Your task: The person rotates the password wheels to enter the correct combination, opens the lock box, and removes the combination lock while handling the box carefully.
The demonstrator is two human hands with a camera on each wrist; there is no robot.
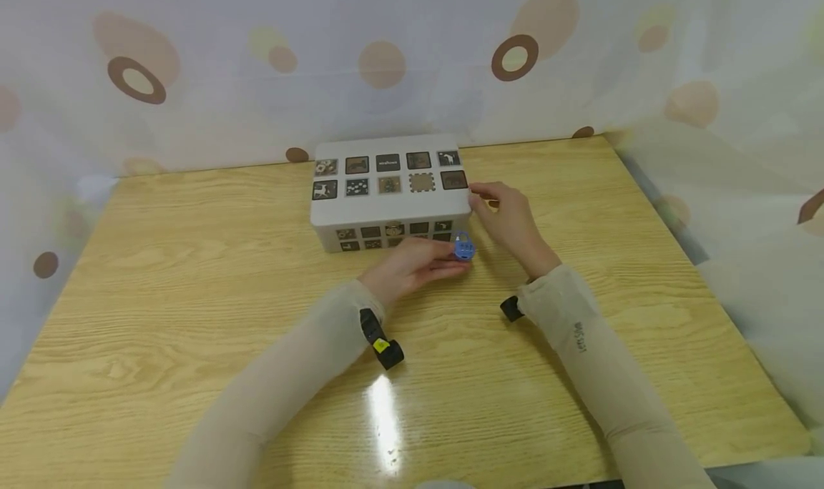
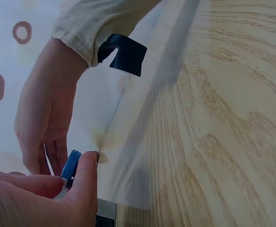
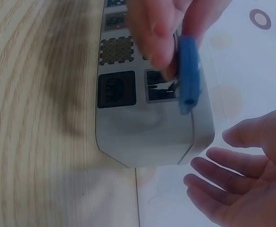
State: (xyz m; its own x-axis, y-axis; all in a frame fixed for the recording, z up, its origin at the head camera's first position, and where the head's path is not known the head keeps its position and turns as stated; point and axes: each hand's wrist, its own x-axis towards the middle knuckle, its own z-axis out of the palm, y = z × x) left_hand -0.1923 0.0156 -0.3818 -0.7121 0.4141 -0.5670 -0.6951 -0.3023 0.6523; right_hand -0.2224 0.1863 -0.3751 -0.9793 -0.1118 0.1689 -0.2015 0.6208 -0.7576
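A small blue combination padlock point(image 1: 463, 249) is pinched between the thumb and fingers of my left hand point(image 1: 415, 266), just in front of the box's right front corner. The padlock point(image 2: 71, 166) is seen edge-on in the left wrist view. My right hand point(image 1: 511, 224) is beside the right end of a white box point(image 1: 393, 209) with dark square pictures on lid and front. In the right wrist view, the fingers of the right hand point(image 3: 244, 175) are spread and hold nothing. Whether their tips touch the box cannot be told. The left hand hides part of the box's front.
The box stands on a light wood table point(image 1: 193, 296) near its back edge. A pale curtain with brown circles point(image 1: 383, 63) hangs behind and along the sides. Black straps with small cameras point(image 1: 389, 353) sit on both sleeved wrists.
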